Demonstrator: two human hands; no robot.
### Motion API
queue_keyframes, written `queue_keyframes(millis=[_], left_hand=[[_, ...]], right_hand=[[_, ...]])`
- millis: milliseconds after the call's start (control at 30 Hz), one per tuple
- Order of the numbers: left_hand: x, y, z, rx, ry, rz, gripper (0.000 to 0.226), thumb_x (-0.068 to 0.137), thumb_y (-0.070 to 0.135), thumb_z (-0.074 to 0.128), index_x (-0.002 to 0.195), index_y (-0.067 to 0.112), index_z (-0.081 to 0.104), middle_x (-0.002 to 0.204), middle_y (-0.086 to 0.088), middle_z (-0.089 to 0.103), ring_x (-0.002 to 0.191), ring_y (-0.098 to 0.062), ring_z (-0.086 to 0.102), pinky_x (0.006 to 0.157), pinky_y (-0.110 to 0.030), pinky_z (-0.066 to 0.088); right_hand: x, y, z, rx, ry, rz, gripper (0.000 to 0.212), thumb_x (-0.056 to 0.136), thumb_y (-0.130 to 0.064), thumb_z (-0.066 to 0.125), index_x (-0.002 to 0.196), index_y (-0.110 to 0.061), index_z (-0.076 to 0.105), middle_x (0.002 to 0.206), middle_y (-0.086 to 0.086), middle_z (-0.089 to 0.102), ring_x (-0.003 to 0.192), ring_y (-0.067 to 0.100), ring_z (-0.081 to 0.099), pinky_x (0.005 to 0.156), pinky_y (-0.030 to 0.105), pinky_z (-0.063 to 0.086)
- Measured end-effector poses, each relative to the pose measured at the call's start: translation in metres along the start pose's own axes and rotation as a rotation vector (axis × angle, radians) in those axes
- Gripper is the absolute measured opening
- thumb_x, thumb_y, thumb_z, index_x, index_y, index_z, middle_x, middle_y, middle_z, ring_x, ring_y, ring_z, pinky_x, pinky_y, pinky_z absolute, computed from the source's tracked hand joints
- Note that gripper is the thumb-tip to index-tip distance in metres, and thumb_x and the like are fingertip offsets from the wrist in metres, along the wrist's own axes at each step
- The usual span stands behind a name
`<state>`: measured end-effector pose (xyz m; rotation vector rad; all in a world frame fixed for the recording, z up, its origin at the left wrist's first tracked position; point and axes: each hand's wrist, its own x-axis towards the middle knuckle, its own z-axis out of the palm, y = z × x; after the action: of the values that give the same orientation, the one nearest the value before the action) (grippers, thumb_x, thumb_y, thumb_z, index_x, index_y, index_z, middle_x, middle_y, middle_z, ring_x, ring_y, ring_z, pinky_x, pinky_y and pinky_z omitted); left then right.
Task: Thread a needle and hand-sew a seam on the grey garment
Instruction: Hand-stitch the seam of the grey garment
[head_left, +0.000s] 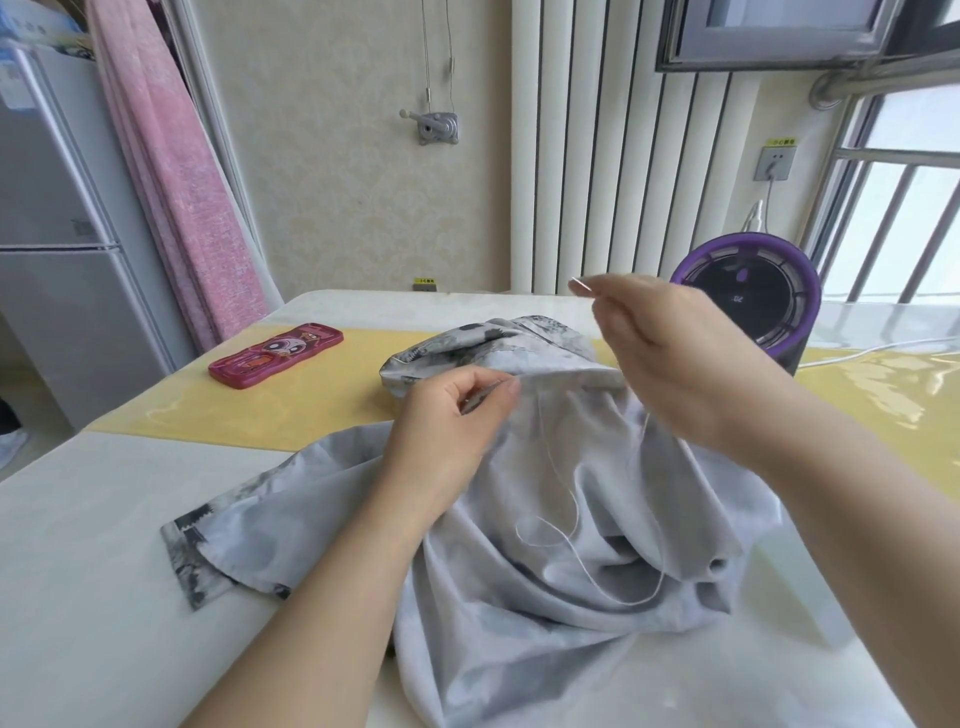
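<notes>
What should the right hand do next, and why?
Probably draw the needle farther away to tighten the stitch: the right hand pinches it raised above the grey garment, the thread lies in a slack loop on the cloth, and the left hand pinches the seam.

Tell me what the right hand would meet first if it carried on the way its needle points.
The right hand pinches the needle, pointing up and left, away from the garment. That line looks free over the table; only the wall stands behind, and depth is unclear.

One garment, one needle, one phone, two hands.
</notes>
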<state>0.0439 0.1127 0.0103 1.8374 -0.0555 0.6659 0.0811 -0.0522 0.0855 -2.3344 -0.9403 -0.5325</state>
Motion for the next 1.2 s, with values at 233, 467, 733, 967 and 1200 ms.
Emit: queue_keyframes(millis=[233, 467, 733, 967, 1200], left_hand=[[-0.001, 0.001, 0.001, -0.002, 0.002, -0.014, 0.016, 0.088, 0.016, 0.064, 0.076, 0.026, 0.068, 0.074, 0.013, 0.068, 0.069, 0.004, 0.058, 0.069, -0.009, 0.044], [0.0, 0.001, 0.001, -0.001, 0.019, -0.038, 0.019, 0.088, 0.017, 0.064, 0.073, 0.028, 0.067, 0.07, 0.015, 0.068, 0.068, 0.003, 0.058, 0.069, -0.012, 0.045], [-0.001, 0.002, 0.001, -0.021, 0.023, -0.015, 0.018, 0.088, 0.015, 0.063, 0.075, 0.027, 0.068, 0.069, 0.019, 0.068, 0.069, 0.004, 0.058, 0.07, -0.013, 0.045], [0.0, 0.003, 0.0, -0.052, 0.005, -0.018, 0.018, 0.089, 0.014, 0.062, 0.076, 0.026, 0.069, 0.073, 0.016, 0.07, 0.073, 0.002, 0.061, 0.073, -0.015, 0.046], [-0.001, 0.004, 0.0, -0.044, 0.011, 0.003, 0.018, 0.089, 0.015, 0.063, 0.075, 0.025, 0.067, 0.065, 0.019, 0.066, 0.066, 0.005, 0.056, 0.067, -0.01, 0.043]], right_hand=[[-0.012, -0.016, 0.006, -0.088, -0.181, -0.065, 0.024, 0.098, -0.023, 0.043, 0.119, -0.028, 0.055, 0.068, -0.015, 0.052, 0.07, 0.011, 0.045, 0.066, 0.029, 0.036], [-0.012, -0.007, 0.017, -0.109, -0.209, -0.064, 0.011, 0.094, -0.023, 0.046, 0.098, -0.029, 0.037, 0.077, -0.002, 0.062, 0.075, 0.027, 0.054, 0.071, 0.043, 0.047], [-0.009, -0.009, 0.011, 0.058, -0.22, 0.01, 0.033, 0.088, 0.003, 0.034, 0.085, -0.028, 0.047, 0.08, -0.01, 0.058, 0.061, -0.001, 0.048, 0.056, 0.013, 0.039], [-0.013, -0.009, 0.032, 0.026, 0.039, 0.016, 0.015, 0.082, -0.032, 0.054, 0.077, -0.02, 0.059, 0.072, -0.01, 0.052, 0.071, 0.014, 0.051, 0.067, 0.033, 0.044], [-0.012, -0.001, 0.034, -0.088, -0.008, 0.025, 0.015, 0.077, -0.037, 0.066, 0.07, -0.024, 0.063, 0.064, -0.012, 0.053, 0.065, 0.011, 0.052, 0.062, 0.033, 0.048]])
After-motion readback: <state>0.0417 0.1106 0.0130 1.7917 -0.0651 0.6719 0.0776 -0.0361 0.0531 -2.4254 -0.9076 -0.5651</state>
